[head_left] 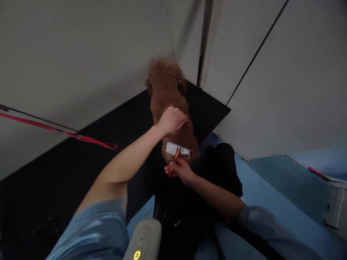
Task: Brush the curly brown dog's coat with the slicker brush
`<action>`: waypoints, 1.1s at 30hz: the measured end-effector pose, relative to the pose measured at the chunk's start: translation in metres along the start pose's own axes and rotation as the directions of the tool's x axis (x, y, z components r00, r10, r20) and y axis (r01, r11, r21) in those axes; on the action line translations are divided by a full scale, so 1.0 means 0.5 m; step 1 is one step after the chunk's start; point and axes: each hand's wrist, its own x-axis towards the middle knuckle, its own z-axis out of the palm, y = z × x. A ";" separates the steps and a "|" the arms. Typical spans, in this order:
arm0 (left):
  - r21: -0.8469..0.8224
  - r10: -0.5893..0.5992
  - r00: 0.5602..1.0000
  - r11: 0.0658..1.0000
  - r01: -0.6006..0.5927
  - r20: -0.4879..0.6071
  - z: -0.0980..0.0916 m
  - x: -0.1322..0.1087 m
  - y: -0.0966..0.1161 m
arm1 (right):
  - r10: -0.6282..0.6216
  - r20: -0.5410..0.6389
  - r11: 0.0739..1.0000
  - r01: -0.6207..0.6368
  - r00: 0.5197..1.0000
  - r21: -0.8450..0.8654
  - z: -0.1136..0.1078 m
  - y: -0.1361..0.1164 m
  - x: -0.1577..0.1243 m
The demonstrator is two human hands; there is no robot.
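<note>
A brown, curly-coated dog (167, 90) is on a black table, its back towards me and its head at the far end. My left hand (173, 119) lies across the middle of its back, fingers together and bent against the coat. In my right hand (181, 170) is the wooden handle of a slicker brush (170, 148), with fingers and thumb closed around it. The wide, pale brush head is against the dog's rump; its underside is hidden.
The black grooming table (108, 122) stands in a corner against grey walls. A red leash (89, 140) hangs over it at left. A dark cord runs down to its right corner. A blue-grey board (290, 180) is at right above the blue floor (257, 191). A whitish device (143, 238) shows at bottom.
</note>
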 end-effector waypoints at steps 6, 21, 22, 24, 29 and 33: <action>0.026 -0.079 0.997 0.997 0.078 0.012 0.001 0.006 0.021 | 0.161 0.062 0.986 -0.163 0.985 0.035 0.011 0.040 0.011; -0.115 0.025 1.000 0.993 -0.022 0.020 -0.014 -0.010 0.018 | 0.061 0.001 0.992 -0.061 0.998 -0.109 0.007 0.011 0.027; -0.134 0.041 0.999 0.990 -0.038 0.016 -0.015 -0.013 0.015 | 0.150 0.052 0.983 -0.143 0.987 -0.113 0.007 0.009 0.024; -0.160 0.045 0.999 0.986 -0.046 -0.010 -0.014 -0.019 0.007 | 0.170 0.153 0.981 -0.153 0.973 -0.119 0.005 -0.005 0.023; -0.189 0.021 0.996 0.981 -0.037 -0.084 -0.003 -0.033 -0.003 | -0.096 0.030 0.963 0.100 0.995 -0.251 -0.010 -0.040 0.033; -0.179 -0.064 0.987 0.983 0.037 -0.149 0.006 -0.056 -0.008 | 0.183 0.122 0.951 -0.144 0.976 -0.274 -0.028 -0.046 0.016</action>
